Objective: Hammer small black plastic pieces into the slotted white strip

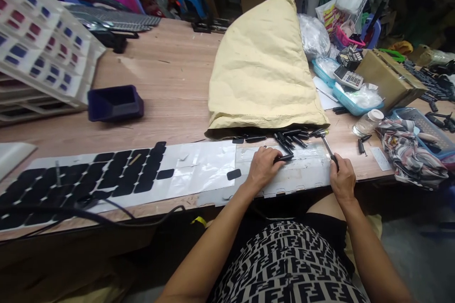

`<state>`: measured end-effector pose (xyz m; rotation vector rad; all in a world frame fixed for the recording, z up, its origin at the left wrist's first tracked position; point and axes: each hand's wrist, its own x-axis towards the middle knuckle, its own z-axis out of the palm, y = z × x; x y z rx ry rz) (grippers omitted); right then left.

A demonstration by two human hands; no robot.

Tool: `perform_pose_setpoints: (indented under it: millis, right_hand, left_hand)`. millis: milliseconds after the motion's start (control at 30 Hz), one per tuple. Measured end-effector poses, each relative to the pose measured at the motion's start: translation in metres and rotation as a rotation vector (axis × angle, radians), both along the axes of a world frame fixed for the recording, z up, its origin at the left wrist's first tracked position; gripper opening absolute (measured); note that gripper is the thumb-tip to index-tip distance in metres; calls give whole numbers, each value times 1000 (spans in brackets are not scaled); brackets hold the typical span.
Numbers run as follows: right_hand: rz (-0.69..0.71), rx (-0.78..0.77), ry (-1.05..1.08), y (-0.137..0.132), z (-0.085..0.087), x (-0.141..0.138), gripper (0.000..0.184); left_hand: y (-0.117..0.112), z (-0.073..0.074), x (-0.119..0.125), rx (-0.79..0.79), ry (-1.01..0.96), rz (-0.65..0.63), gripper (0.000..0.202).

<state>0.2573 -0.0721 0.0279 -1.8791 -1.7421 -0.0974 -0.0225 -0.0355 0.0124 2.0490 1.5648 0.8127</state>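
My left hand point(263, 165) is closed around one end of a black cylindrical piece point(285, 157), held low over the grey-white board point(302, 177). In my right hand point(343, 177) is the dark handle of a small hammer point(327, 144). Its shaft is metal, and its head, with a yellowish face, points away from me near the sack. Several similar black cylindrical pieces point(292, 137) lie loose just beyond my left hand, at the mouth of a large tan sack point(263, 66). What the pieces are cannot be made out.
A white sheet with black rounded patches point(122, 170) lies at left, crossed by a dark cable point(106, 220). Behind it are a dark purple bin point(115, 103) and a white crate point(42, 42). A jar point(368, 123), blue baskets point(359, 99), a carton point(386, 75) and patterned cloth point(408, 151) stand right.
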Motion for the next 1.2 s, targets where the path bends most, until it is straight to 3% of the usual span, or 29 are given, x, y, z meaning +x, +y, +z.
perform_pose_setpoints:
  millis: [100,200,367,633,967,1067,1200]
  right_hand:
    - [129,7,173,-23,16,-14,41]
    - [269,-102,285,-48,28,-28,37]
    - [335,-236,383,-70,27,-38,36]
    - [332,-272,388,-70,14,-42,39]
    - [384,-274,411,-69,17,-59,38]
    - [362,-288,404,-65,15,-53,37]
    - [248,-173,276,-49,15,-26,37]
  left_hand:
    - [1,-6,10,-46,-58,1,11]
    - [4,-10,12,-66,-73,14,14]
    - [4,-10,11,-77,-71,7,14]
    - [3,-9,12,-95,-52,13,12]
    - [2,-7,12,-88,-88,16,14]
    - [5,-9,12,-80,-103,16,13]
    - [1,-3,9,-45,-118,-15,13]
